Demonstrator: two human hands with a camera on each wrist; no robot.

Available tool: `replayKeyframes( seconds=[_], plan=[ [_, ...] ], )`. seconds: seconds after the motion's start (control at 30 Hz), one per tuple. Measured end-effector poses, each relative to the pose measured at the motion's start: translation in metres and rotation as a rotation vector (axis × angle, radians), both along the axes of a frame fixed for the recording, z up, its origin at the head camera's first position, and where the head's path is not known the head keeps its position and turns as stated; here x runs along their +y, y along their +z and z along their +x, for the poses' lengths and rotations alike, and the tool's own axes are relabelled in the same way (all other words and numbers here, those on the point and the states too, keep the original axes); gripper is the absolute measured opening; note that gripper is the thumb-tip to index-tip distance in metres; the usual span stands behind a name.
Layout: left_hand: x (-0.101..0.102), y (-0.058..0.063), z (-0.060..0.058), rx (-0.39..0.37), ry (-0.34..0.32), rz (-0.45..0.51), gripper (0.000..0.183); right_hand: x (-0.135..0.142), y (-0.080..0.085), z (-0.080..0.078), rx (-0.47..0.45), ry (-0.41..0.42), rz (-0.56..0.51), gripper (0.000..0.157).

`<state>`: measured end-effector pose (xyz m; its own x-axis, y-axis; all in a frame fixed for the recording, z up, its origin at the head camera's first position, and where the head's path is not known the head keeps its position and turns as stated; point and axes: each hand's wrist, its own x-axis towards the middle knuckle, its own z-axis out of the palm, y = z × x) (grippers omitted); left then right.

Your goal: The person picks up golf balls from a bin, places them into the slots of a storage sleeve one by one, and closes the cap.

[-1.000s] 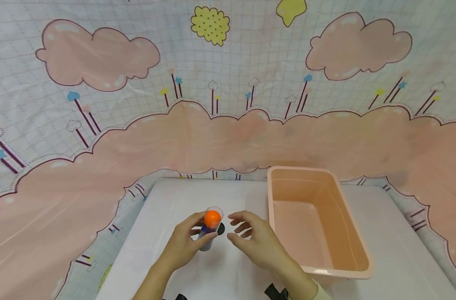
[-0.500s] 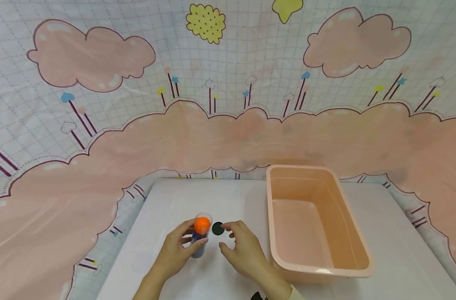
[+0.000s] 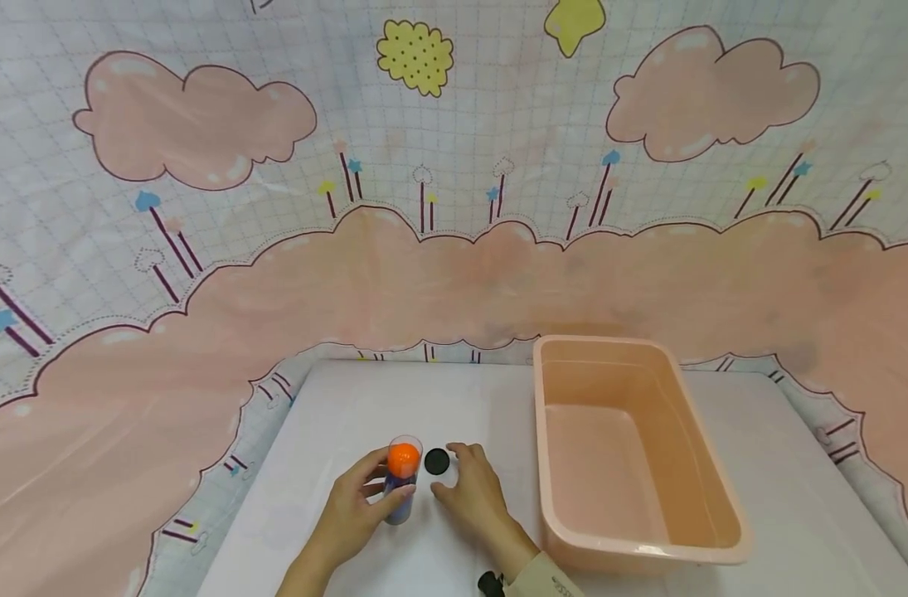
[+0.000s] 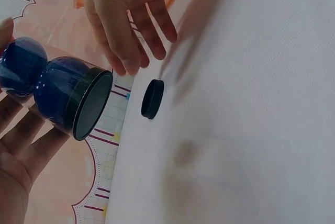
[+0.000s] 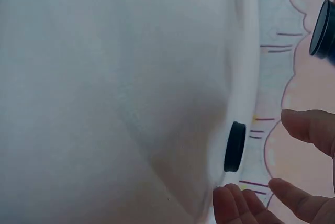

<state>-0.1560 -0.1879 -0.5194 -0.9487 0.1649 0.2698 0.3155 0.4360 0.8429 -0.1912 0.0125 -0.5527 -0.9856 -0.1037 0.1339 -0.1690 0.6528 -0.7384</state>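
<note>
My left hand grips a clear tube between thumb and fingers. At the tube's uncovered top sits an orange ball; below it, in the left wrist view, are blue balls and a dark base. On the white table, just right of the tube, lies a round black lid. Beside that lid is my right hand, its thumb and fingers spread and holding nothing. The right wrist view has the black lid a short way from the fingertips.
A large peach plastic tub stands right of my right hand, its raised wall close to the forearm. The white table ends at the back against a patterned cloth with clouds.
My left hand has shifted a little left and nearer me, still gripping the tube. My right hand has moved down and left, to beside the black lid, which stays on the table.
</note>
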Motion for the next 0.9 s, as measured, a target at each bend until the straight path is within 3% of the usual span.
replayKeyframes(
  seconds=[0.4,0.63,0.9],
  plan=[
    [-0.001,-0.002,-0.002,0.060,-0.022,-0.001,0.046,-0.022,-0.010,-0.024,-0.081,-0.066,0.043,0.066],
    [0.002,-0.003,-0.002,0.065,-0.037,0.001,0.046,-0.027,-0.009,-0.029,-0.112,-0.095,0.147,0.058],
    [0.007,-0.005,-0.003,0.072,-0.049,-0.002,0.045,-0.026,-0.012,-0.029,-0.110,-0.131,0.183,0.044]
  ],
)
